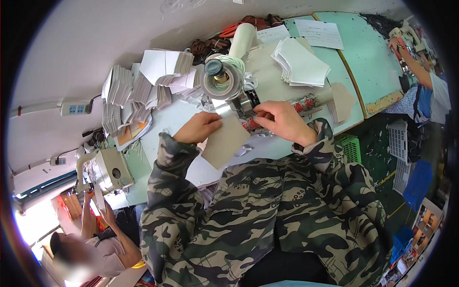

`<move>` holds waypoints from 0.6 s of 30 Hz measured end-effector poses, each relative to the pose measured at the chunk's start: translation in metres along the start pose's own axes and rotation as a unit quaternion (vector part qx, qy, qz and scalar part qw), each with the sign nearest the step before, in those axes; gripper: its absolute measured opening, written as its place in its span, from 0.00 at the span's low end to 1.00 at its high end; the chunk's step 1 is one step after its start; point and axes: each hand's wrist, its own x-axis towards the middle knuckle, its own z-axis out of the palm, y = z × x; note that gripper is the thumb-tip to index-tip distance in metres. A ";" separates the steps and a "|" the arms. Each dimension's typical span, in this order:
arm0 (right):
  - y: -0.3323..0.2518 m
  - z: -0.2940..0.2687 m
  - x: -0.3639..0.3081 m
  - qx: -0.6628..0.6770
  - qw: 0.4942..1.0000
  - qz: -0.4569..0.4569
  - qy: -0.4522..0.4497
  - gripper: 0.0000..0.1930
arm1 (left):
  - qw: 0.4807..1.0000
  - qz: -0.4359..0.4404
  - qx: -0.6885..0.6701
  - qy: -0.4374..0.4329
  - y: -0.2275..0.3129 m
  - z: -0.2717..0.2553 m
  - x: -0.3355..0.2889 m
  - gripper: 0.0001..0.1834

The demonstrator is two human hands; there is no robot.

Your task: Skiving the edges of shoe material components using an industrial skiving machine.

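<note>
A tan-grey sheet of card or board (227,143) slants across the front of a bench machine (246,107). My left hand (201,127) pinches its left edge between thumb and fingers. My right hand (285,122) is at the right of the machine's head, beside a small black part (252,97). Its fingers are curled with the tips close together, and what they hold, if anything, is hidden. A roll of pale cord or tape (224,79) sits on top of the machine under a dark round knob (213,67). The machine's bed has worn red paint.
Stacks of cut pale sheets (119,86) stand at the left, with another fanned pile (301,62) at the back right. Papers lie on the green table (382,62). Another person (110,244) works at a machine at lower left. A green crate (350,147) is below the table.
</note>
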 end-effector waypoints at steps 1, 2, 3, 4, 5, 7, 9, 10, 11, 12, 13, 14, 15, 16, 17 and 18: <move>-0.002 -0.001 0.003 -0.012 1.000 -0.007 0.003 0.12 | 1.000 0.000 0.001 0.001 -0.004 0.000 0.005 0.16; -0.002 -0.001 0.005 -0.012 1.000 -0.008 0.003 0.12 | 0.998 0.047 0.025 0.024 -0.009 0.001 0.010 0.16; -0.001 -0.003 0.007 -0.021 1.000 -0.012 0.002 0.12 | 0.993 0.095 0.049 0.045 -0.009 0.001 0.015 0.16; 0.000 -0.004 0.009 -0.030 0.999 -0.015 0.001 0.13 | 0.993 0.096 0.049 0.045 -0.010 0.001 0.018 0.16; 0.003 -0.004 0.010 -0.030 0.999 -0.016 0.002 0.13 | 0.996 0.072 0.049 0.034 -0.010 0.001 0.021 0.15; 0.015 -0.007 0.014 -0.220 0.966 -0.132 0.034 0.18 | 0.997 0.051 0.050 0.019 0.008 0.005 0.028 0.15; 0.018 -0.005 0.029 -0.275 0.948 -0.160 0.030 0.19 | 0.998 0.032 0.053 0.033 0.041 0.012 0.029 0.14; 0.016 -0.005 0.036 -0.327 0.926 -0.189 0.023 0.20 | 0.997 0.044 0.049 0.030 0.034 0.014 0.034 0.14; 0.014 -0.007 0.040 -0.328 0.925 -0.189 0.025 0.20 | 0.997 0.046 0.050 0.030 0.034 0.012 0.033 0.14; 0.009 -0.008 0.043 -0.335 0.933 -0.127 -0.043 0.18 | 0.995 0.063 0.071 0.034 0.033 0.011 0.032 0.15; 0.005 -0.011 0.044 -0.338 0.932 -0.064 -0.111 0.16 | 0.992 0.080 0.091 0.039 0.031 0.011 0.030 0.16; 0.002 -0.016 0.039 -0.338 0.933 -0.062 -0.110 0.16 | 0.992 0.081 0.091 0.036 0.029 0.013 0.024 0.16; 0.001 -0.020 0.033 -0.189 0.976 -0.025 -0.108 0.13 | 0.996 0.055 0.061 0.038 0.031 0.015 0.011 0.15; 0.000 -0.020 0.027 -0.035 0.994 0.014 -0.104 0.11 | 0.998 0.028 0.030 0.039 0.030 0.017 0.003 0.15; 0.003 -0.015 0.022 -0.035 0.994 0.015 -0.107 0.11 | 0.998 0.026 0.028 0.039 0.023 0.019 0.003 0.15; 0.004 -0.009 0.016 0.051 0.995 0.049 -0.075 0.09 | 0.998 0.036 -0.035 -0.038 0.018 0.022 0.000 0.14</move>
